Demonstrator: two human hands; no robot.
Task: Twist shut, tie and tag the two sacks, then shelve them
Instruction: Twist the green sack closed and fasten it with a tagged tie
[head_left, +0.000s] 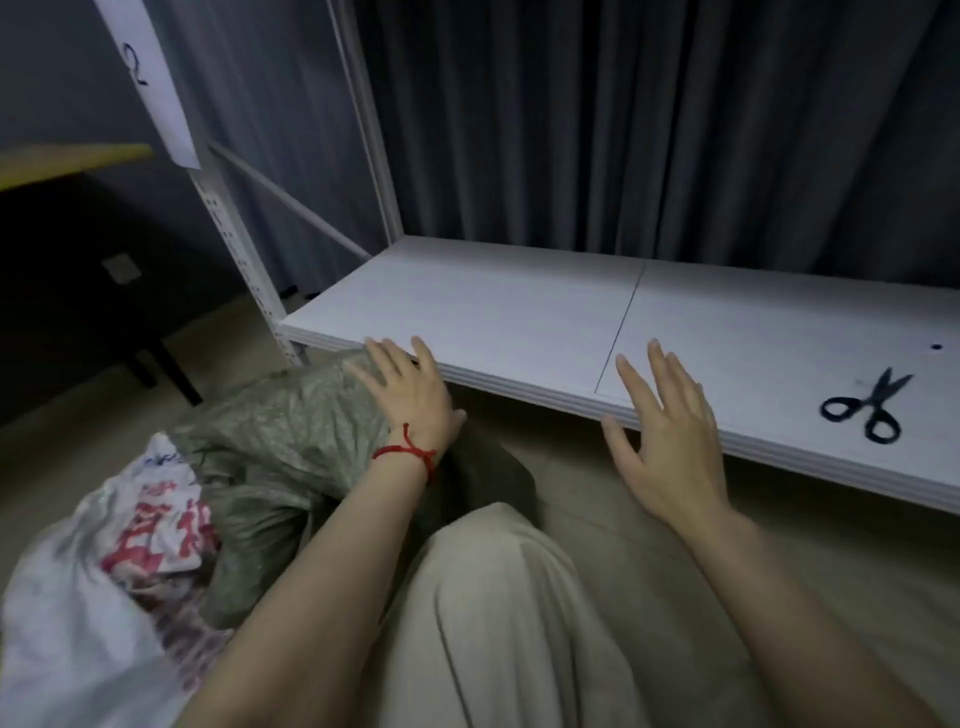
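A green woven sack (280, 441) lies on the floor at the left, just below the front edge of the white shelf board (519, 306). A white sack with red print (104, 571) lies in front of it, at the lower left. My left hand (410, 389), a red string around its wrist, rests flat on the top of the green sack with fingers spread, fingertips at the shelf edge. My right hand (670, 441) hovers open over the shelf's front edge, holding nothing.
Black scissors (865, 408) lie on the shelf board at the right. A white perforated upright (234, 244) carries a paper label marked 2 (150, 78). Dark curtains hang behind the shelf. A dark table with a yellow edge (72, 156) stands at the left. My knee fills the lower middle.
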